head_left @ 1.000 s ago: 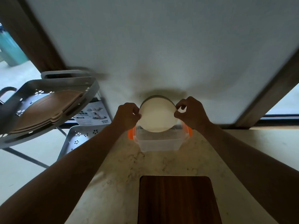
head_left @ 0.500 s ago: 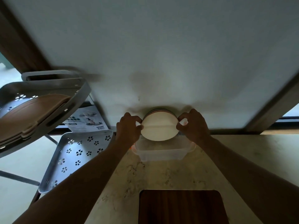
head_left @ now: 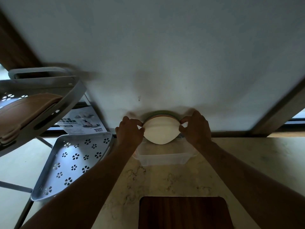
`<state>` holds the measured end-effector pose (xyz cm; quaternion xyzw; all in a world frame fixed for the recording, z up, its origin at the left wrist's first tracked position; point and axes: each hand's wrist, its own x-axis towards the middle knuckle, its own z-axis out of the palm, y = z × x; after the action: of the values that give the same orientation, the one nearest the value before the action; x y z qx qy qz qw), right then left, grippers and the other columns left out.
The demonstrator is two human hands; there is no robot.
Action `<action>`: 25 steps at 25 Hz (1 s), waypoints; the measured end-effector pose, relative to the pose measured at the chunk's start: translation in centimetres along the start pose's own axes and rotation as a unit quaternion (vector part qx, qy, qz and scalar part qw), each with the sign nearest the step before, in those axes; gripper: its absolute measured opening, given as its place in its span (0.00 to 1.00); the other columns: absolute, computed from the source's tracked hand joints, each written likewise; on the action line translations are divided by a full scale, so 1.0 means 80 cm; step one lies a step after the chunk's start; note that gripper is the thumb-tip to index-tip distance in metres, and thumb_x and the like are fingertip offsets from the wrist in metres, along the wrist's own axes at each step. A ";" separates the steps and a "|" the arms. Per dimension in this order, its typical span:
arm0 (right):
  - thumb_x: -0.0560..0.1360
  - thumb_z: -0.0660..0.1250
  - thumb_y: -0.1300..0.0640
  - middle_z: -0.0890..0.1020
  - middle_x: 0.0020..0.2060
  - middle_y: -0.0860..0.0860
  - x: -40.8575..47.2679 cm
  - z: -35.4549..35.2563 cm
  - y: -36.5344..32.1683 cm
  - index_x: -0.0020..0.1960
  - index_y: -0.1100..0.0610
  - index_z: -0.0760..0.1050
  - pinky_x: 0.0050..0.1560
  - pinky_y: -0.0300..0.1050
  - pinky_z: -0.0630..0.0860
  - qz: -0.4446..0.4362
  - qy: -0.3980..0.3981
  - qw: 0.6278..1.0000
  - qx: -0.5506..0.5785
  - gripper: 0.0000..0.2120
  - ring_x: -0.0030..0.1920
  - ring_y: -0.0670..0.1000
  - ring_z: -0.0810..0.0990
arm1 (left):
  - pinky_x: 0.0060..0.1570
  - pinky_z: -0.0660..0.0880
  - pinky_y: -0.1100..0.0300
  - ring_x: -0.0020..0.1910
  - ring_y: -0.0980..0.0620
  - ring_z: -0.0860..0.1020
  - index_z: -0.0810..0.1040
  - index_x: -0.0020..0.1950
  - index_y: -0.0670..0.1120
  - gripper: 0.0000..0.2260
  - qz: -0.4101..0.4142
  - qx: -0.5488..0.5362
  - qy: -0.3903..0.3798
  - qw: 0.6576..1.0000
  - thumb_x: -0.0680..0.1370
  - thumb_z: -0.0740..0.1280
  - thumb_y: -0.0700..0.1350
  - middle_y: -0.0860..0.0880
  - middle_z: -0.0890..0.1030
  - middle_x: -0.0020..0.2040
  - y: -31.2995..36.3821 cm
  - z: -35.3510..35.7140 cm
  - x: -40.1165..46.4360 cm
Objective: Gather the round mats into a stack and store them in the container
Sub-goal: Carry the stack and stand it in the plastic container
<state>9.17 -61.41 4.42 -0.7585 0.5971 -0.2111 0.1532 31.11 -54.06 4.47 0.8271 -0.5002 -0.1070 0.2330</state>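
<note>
White-topped mat stack (head_left: pixel 160 132) pinched between left hand (head_left: pixel 130 131) and right hand (head_left: pixel 195 128).

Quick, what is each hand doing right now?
Left hand: closed on the left edge of the mat stack.
Right hand: closed on the stack's right edge, above the container.

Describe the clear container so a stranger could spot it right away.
Start at the marble counter against the pale wall. At its back edge, beyond the dark wooden board, sits the container: a see-through plastic box, the only transparent thing there.
</note>
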 end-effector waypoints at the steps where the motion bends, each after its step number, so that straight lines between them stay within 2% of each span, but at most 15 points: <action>1: 0.72 0.73 0.53 0.77 0.56 0.57 0.000 0.002 0.000 0.52 0.55 0.84 0.54 0.51 0.75 0.004 0.006 1.000 0.003 0.10 0.55 0.58 0.76 | 0.57 0.74 0.46 0.52 0.44 0.77 0.83 0.53 0.51 0.08 0.001 -0.002 0.009 1.000 0.74 0.72 0.49 0.45 0.75 0.54 -0.001 0.003 0.000; 7: 0.72 0.74 0.53 0.77 0.53 0.57 -0.004 0.005 0.003 0.51 0.55 0.83 0.55 0.55 0.75 -0.001 0.030 1.000 0.005 0.09 0.53 0.58 0.77 | 0.53 0.70 0.49 0.47 0.46 0.77 0.82 0.48 0.50 0.07 0.030 -0.002 0.076 0.997 0.72 0.75 0.47 0.46 0.74 0.51 -0.006 0.017 -0.001; 14: 0.72 0.74 0.54 0.78 0.53 0.57 -0.011 0.002 0.001 0.51 0.55 0.81 0.55 0.53 0.74 -0.001 0.040 0.999 -0.002 0.10 0.52 0.57 0.77 | 0.53 0.76 0.44 0.46 0.46 0.77 0.82 0.49 0.48 0.04 0.024 -0.051 0.045 0.997 0.75 0.71 0.45 0.48 0.72 0.49 -0.002 -0.002 -0.003; 17: 0.72 0.73 0.52 0.78 0.53 0.57 -0.022 -0.005 -0.002 0.54 0.54 0.80 0.54 0.52 0.72 -0.005 0.045 0.998 -0.038 0.12 0.54 0.57 0.75 | 0.48 0.76 0.51 0.42 0.48 0.77 0.81 0.47 0.45 0.03 0.046 -0.066 0.063 0.995 0.76 0.69 0.43 0.45 0.75 0.48 -0.001 -0.018 -0.006; 20: 0.73 0.71 0.51 0.77 0.55 0.57 -0.037 -0.020 -0.014 0.58 0.56 0.79 0.56 0.52 0.71 -0.014 0.032 0.999 -0.037 0.16 0.56 0.57 0.74 | 0.43 0.71 0.59 0.40 0.52 0.76 0.80 0.53 0.44 0.07 0.054 -0.059 0.060 0.995 0.77 0.67 0.43 0.44 0.78 0.53 0.001 -0.038 -0.018; 25: 0.76 0.68 0.50 0.77 0.60 0.57 -0.073 -0.056 -0.055 0.65 0.58 0.74 0.61 0.52 0.72 -0.055 -0.029 0.998 0.030 0.20 0.61 0.57 0.74 | 0.50 0.74 0.57 0.48 0.50 0.79 0.78 0.60 0.46 0.12 0.057 -0.069 0.064 0.994 0.77 0.67 0.45 0.45 0.80 0.58 -0.002 -0.086 -0.061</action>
<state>9.43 -54.58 9.62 -0.7910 0.5434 -0.2147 0.1817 31.73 -47.80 10.08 0.7840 -0.5221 -0.0744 0.3275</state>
